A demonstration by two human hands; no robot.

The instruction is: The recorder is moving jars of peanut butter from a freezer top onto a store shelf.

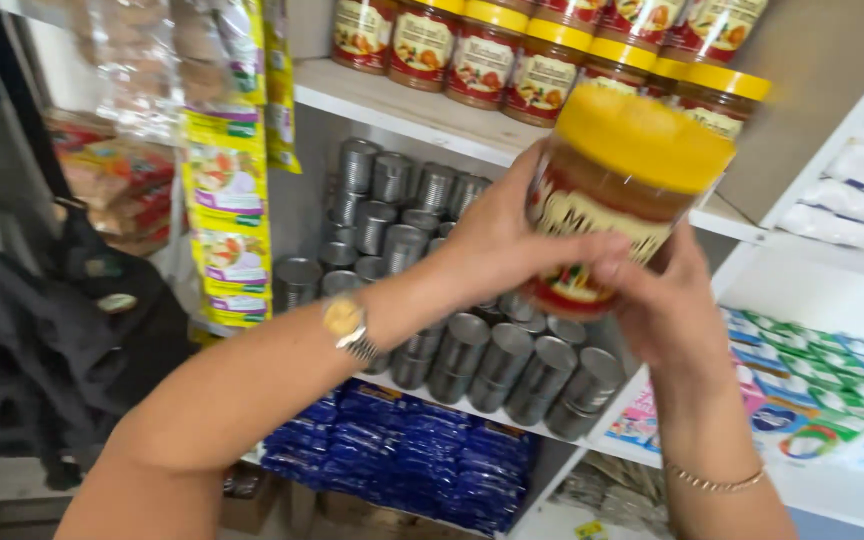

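Note:
I hold a jar (612,190) with a yellow lid and a red label in front of the shelves, tilted a little. My left hand (497,240) grips its left side, with a watch on that wrist. My right hand (667,300) holds it from below and the right, with a thin bracelet on that wrist. Just above and behind it, a row of matching yellow-lidded jars (542,50) stands on the upper white shelf (402,110).
Silver cans (472,340) are stacked on the middle shelf behind my hands. Blue packets (402,450) lie below them. Yellow sachet strips (227,170) hang at the left. Green and white boxes (812,390) fill the right shelf. Dark fabric (42,340) hangs far left.

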